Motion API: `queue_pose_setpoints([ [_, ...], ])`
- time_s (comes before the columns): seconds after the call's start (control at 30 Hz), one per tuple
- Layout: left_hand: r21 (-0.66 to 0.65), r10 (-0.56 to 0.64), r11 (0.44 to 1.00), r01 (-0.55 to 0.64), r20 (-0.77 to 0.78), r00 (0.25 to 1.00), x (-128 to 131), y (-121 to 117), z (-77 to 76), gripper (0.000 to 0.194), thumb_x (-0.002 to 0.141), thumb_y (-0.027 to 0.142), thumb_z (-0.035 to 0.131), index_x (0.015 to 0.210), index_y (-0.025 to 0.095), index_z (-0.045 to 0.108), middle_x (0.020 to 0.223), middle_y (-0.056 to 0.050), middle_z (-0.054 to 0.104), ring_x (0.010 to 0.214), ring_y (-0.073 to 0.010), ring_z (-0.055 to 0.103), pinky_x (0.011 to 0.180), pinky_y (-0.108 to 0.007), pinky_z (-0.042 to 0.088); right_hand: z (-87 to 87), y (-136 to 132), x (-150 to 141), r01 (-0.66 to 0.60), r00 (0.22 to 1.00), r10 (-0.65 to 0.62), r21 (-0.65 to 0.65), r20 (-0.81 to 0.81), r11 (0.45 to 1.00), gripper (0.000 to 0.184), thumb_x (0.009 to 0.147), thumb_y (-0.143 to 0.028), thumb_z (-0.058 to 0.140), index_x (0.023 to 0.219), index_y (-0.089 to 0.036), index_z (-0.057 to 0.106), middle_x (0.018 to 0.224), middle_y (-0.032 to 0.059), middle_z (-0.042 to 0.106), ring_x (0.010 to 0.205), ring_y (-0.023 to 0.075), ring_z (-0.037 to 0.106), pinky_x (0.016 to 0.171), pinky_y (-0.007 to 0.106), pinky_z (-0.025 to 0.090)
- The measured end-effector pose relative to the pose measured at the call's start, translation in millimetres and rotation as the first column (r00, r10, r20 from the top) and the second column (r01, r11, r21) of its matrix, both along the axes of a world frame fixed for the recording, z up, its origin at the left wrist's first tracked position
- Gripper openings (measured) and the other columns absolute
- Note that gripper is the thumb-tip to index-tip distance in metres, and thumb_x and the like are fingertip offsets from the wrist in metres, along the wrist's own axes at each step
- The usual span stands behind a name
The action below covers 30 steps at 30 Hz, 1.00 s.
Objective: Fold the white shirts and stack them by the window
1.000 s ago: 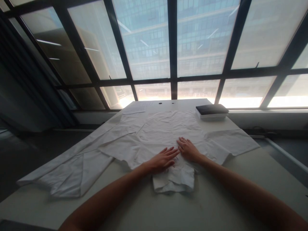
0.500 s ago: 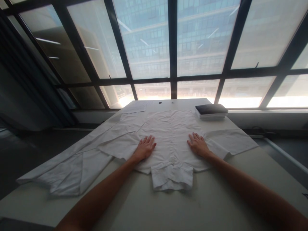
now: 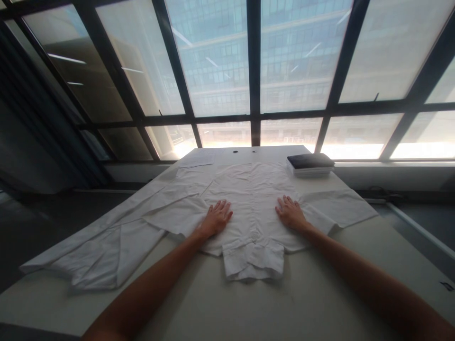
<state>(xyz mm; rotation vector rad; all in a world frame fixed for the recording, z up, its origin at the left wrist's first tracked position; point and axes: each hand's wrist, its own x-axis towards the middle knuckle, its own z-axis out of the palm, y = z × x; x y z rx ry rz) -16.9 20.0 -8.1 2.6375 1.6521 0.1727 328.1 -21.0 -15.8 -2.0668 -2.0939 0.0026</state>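
A white shirt (image 3: 245, 189) lies spread out on the white table, its collar (image 3: 253, 265) toward me and a buttoned front running up the middle. Both sleeves reach out to the sides; the right sleeve (image 3: 341, 206) lies fairly flat. My left hand (image 3: 216, 218) rests palm down on the left part of the shirt, fingers stretched out. On the opposite side my right hand (image 3: 290, 213) lies flat on the cloth in the same way. Neither hand grasps anything.
More white cloth (image 3: 103, 251) lies in loose folds along the table's left edge. A folded stack (image 3: 309, 166), dark on top and white beneath, sits at the back right. A pale sheet (image 3: 196, 160) lies at the back left. Windows (image 3: 220, 57) stand beyond the white table (image 3: 220, 312).
My left hand has shifted very slightly right on the shirt. My right hand stays flat in nearly the same place, and the view has drifted a little.
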Motion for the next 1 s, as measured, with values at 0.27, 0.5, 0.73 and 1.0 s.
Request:
queue_pose_setpoints([
  [0.27, -0.027, -0.115, 0.993, 0.115, 0.022, 0.993, 5.4, -1.3, 2.5, 0.059, 0.106, 0.049, 0.026, 0.157, 0.02, 0.036, 0.164, -0.01, 0.028, 0.153, -0.029, 0.02, 0.121, -0.055, 0.019, 1.0, -0.4, -0.2, -0.007, 1.0, 0.007, 0.01, 0.006, 1.0, 0.056, 0.103, -0.038, 0.037, 0.151, -0.009, 0.043, 0.16, 0.0223, 0.034, 0.149, 0.0322, 0.028, 0.118, 0.049, 0.021],
  [0.5, -0.025, -0.111, 0.993, 0.112, 0.026, 0.994, 5.1, -0.9, 2.7, 0.058, 0.106, 0.048, 0.027, 0.157, 0.02, 0.036, 0.164, -0.01, 0.028, 0.153, -0.0292, 0.02, 0.121, -0.055, 0.019, 1.5, -0.7, -0.6, -0.009, 1.0, 0.009, 0.021, 0.013, 1.0, 0.054, 0.103, -0.037, 0.038, 0.149, -0.01, 0.045, 0.159, 0.0222, 0.036, 0.148, 0.0321, 0.029, 0.117, 0.049, 0.022],
  [0.73, -0.023, -0.102, 0.995, 0.102, 0.01, 0.995, 5.3, -0.4, 1.1, 0.058, 0.106, 0.046, 0.028, 0.157, 0.019, 0.036, 0.164, -0.01, 0.028, 0.153, -0.0285, 0.02, 0.121, -0.055, 0.019, -1.6, 0.9, -0.2, -0.008, 0.999, 0.006, 0.048, 0.047, 0.999, 0.051, 0.103, -0.036, 0.039, 0.147, -0.012, 0.048, 0.157, 0.0208, 0.039, 0.146, 0.0324, 0.033, 0.116, 0.048, 0.026],
  [1.0, -0.028, -0.094, 0.995, 0.094, 0.004, 0.996, 7.2, -4.0, 4.5, 0.056, 0.106, 0.045, 0.029, 0.157, 0.022, 0.035, 0.164, -0.008, 0.028, 0.153, -0.0272, 0.021, 0.121, -0.054, 0.02, -3.7, 1.0, -0.6, -0.008, 0.998, 0.006, 0.037, 0.062, 0.999, 0.053, 0.103, -0.036, 0.037, 0.149, -0.011, 0.046, 0.158, 0.0207, 0.038, 0.147, 0.033, 0.032, 0.116, 0.048, 0.024],
])
